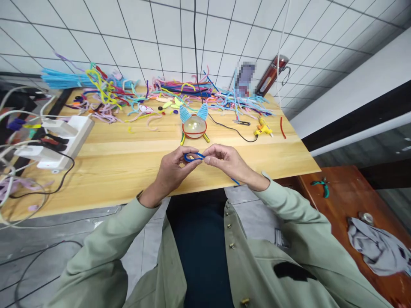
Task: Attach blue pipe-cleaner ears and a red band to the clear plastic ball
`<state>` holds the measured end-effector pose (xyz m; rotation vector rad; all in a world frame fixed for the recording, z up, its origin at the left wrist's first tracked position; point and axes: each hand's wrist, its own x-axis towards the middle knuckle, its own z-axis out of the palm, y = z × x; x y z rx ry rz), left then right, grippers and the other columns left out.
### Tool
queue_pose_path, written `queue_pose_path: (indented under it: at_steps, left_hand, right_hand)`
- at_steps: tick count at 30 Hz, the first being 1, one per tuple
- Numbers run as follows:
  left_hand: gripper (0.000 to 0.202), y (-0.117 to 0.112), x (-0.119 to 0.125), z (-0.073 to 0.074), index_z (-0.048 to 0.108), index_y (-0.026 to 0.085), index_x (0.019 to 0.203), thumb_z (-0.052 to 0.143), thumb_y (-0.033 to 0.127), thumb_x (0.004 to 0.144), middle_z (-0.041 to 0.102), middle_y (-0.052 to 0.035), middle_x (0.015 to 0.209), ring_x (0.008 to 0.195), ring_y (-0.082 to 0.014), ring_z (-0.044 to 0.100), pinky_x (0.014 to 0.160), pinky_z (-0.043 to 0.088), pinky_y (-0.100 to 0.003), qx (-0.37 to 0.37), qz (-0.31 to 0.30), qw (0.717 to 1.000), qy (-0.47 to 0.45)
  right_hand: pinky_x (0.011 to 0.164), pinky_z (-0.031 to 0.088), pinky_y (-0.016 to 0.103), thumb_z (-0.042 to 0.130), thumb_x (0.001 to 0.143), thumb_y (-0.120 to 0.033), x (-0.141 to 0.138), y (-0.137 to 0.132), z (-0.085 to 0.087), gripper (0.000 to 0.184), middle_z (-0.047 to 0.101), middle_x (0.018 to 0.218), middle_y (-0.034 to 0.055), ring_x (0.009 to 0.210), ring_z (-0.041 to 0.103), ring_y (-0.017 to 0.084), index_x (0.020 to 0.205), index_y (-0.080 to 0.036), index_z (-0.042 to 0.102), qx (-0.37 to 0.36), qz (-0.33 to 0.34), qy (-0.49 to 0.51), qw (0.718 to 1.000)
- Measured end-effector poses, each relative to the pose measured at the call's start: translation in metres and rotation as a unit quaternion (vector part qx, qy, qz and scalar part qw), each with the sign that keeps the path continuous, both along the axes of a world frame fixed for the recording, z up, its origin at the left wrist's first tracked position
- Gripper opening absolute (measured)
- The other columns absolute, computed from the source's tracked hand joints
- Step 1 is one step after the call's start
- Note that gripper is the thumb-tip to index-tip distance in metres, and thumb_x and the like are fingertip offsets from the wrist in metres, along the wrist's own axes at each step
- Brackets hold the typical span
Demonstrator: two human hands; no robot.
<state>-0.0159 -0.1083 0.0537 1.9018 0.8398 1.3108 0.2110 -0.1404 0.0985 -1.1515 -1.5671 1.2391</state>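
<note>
A blue pipe cleaner (pixel 192 159), bent into a narrow loop, is held between my two hands over the front of the wooden table. My left hand (pixel 175 167) pinches the loop with thumb and fingers. Close beside it, my right hand (pixel 226 161) grips the same pipe cleaner where its strands meet; a blue end (pixel 235 181) shows below that hand. Just beyond my fingers stands a clear round dome (pixel 195 127) with red pipe cleaner around it, two light-blue ears (pixel 185 114) on top and yellow-green legs beneath.
A yellow glue gun (pixel 263 128) with a black cord and small snips (pixel 241 122) lie right of the dome. Piles of coloured pipe cleaners (pixel 180 88) line the tiled wall. A white power strip (pixel 69 143) with cables occupies the left. Pliers (pixel 325 188) rest on a lower brown surface.
</note>
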Motion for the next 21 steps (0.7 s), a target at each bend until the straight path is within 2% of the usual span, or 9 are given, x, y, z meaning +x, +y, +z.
queue_pose_path:
  at_steps: [4, 11, 15, 21]
  left_hand:
    - [0.027, -0.018, 0.014, 0.001, 0.080, 0.020, 0.116, 0.089, 0.035, 0.095, 0.087, -0.0044, 0.098, 0.078, -0.0143, 0.082, 0.070, 0.064, -0.021, 0.033, 0.031, 0.999, -0.012]
    - [0.045, -0.038, 0.046, 0.001, 0.074, 0.020, 0.133, 0.091, 0.034, 0.093, 0.085, -0.0035, 0.095, 0.079, -0.0135, 0.081, 0.074, 0.063, -0.022, -0.003, 0.064, 0.997, -0.031]
    - [0.051, -0.040, 0.061, 0.004, 0.073, 0.021, 0.136, 0.092, 0.041, 0.093, 0.085, -0.0046, 0.094, 0.080, -0.0156, 0.082, 0.074, 0.063, -0.024, -0.023, 0.049, 0.998, 0.005]
    - [0.052, -0.040, 0.076, 0.007, 0.074, 0.021, 0.139, 0.092, 0.042, 0.096, 0.086, -0.0047, 0.093, 0.078, -0.0153, 0.082, 0.076, 0.064, -0.023, -0.011, 0.015, 0.998, 0.062]
  right_hand:
    - [0.072, 0.045, 0.029, 0.088, 0.088, -0.051, 0.008, -0.003, -0.006, 0.034, 0.070, 0.082, -0.0008, 0.074, 0.056, 0.013, 0.092, -0.019, 0.078, -0.005, 0.010, 0.025, 1.000]
    - [0.071, 0.048, 0.028, 0.091, 0.082, -0.054, 0.035, -0.010, -0.017, 0.039, 0.073, 0.081, -0.0003, 0.073, 0.059, 0.013, 0.093, -0.018, 0.079, -0.050, 0.025, 0.103, 0.993]
    - [0.069, 0.049, 0.029, 0.093, 0.081, -0.054, 0.053, -0.012, -0.024, 0.039, 0.074, 0.079, -0.0003, 0.071, 0.061, 0.013, 0.092, -0.018, 0.079, -0.061, 0.039, 0.129, 0.989]
    - [0.069, 0.046, 0.028, 0.096, 0.077, -0.057, 0.075, -0.010, -0.033, 0.045, 0.074, 0.077, 0.0004, 0.070, 0.061, 0.013, 0.089, -0.017, 0.079, -0.085, 0.042, 0.139, 0.986]
